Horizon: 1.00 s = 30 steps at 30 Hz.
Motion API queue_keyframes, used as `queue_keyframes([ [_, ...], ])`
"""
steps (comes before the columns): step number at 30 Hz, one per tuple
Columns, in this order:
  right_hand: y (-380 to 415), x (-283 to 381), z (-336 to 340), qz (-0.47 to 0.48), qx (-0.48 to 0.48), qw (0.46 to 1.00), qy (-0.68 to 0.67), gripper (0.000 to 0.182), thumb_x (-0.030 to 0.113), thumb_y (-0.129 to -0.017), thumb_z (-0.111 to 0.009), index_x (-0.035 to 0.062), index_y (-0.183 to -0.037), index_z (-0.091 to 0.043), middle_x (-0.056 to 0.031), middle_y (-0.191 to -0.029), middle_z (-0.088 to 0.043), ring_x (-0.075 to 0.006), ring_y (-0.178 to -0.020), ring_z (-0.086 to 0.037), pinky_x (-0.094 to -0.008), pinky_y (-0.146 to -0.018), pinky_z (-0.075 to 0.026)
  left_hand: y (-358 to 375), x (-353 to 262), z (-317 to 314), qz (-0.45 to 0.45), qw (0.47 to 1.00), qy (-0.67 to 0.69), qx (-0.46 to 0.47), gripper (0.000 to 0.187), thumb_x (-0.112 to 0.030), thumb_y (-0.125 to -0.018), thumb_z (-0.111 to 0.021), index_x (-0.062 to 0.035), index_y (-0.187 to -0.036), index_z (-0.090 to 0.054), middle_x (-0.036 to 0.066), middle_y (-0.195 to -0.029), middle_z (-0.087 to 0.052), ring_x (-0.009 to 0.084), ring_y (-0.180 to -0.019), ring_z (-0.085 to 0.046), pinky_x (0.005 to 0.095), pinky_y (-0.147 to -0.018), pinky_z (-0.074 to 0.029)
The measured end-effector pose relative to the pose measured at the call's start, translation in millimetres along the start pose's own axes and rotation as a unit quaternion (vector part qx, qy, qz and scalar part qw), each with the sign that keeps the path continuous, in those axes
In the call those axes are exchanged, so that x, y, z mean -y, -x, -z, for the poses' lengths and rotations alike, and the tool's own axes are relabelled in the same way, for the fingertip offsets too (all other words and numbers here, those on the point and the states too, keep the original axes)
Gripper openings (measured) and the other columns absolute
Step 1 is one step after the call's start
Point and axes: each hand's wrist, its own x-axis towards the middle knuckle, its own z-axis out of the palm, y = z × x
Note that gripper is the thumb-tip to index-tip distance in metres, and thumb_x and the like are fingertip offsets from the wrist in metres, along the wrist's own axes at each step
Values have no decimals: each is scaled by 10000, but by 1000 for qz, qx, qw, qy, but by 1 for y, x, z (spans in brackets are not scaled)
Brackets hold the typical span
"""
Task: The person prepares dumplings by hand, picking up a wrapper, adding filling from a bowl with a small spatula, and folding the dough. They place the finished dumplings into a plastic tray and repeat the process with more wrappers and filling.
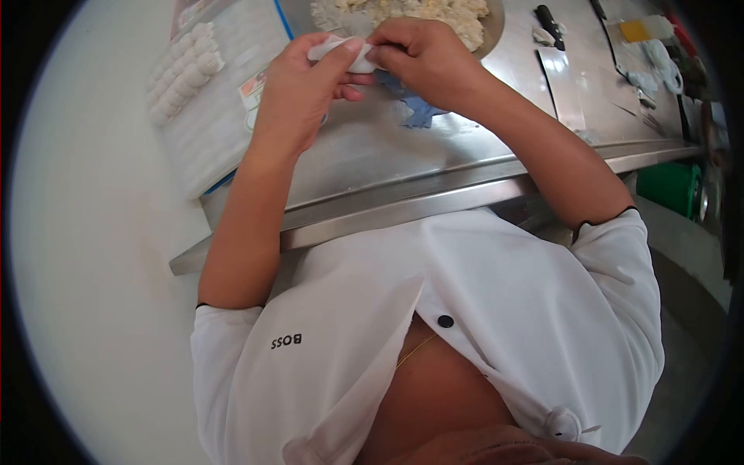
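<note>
A small white piece of dough (341, 53) is held between my two hands above the steel table. My left hand (314, 77) has its fingers wrapped under and around the piece, with the thumb on top. The fingertips of my right hand (415, 58) pinch the piece's right end. Just beyond my hands, a large metal bowl (497, 31) holds a pale, lumpy mixture (457, 19). Under my right hand lies a crumpled blue cloth (422, 112).
Rows of white shaped pieces (194, 70) sit on a white tray (209, 139) at the left. A black-handled knife (550, 27), a wide flat blade (562, 85) and a yellow-filled container (643, 29) lie at the right. The table's steel edge (403, 208) runs before my body.
</note>
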Motion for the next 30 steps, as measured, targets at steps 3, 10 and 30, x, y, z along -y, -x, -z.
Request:
queue_keyframes([
  [3,2,-6,-3,76,-1,993,95,160,114,-889,-587,11,-993,-653,-95,-809,-630,-194,-724,-584,-322,-700,-473,-2,8,3,-36,999,-22,0,284,-185,-941,-614,35,-1119,-592,114,-960,-676,208,-790,-705,250,-619,-531],
  [10,5,3,-3,19,-24,1000,1,194,194,-843,-587,26,-920,-645,-163,-814,-652,-373,-765,-617,-440,-709,-496,-1,9,4,-31,992,-122,20,284,-164,-935,-608,37,-1135,-604,102,-932,-683,175,-783,-701,240,-633,-537],
  [30,2,-6,-7,80,-13,993,80,177,155,-851,-594,27,-954,-659,-171,-849,-656,-370,-810,-630,-434,-721,-500,1,12,1,-37,989,-143,15,227,-150,-927,-626,21,-1077,-612,70,-875,-673,132,-721,-683,223,-565,-500],
])
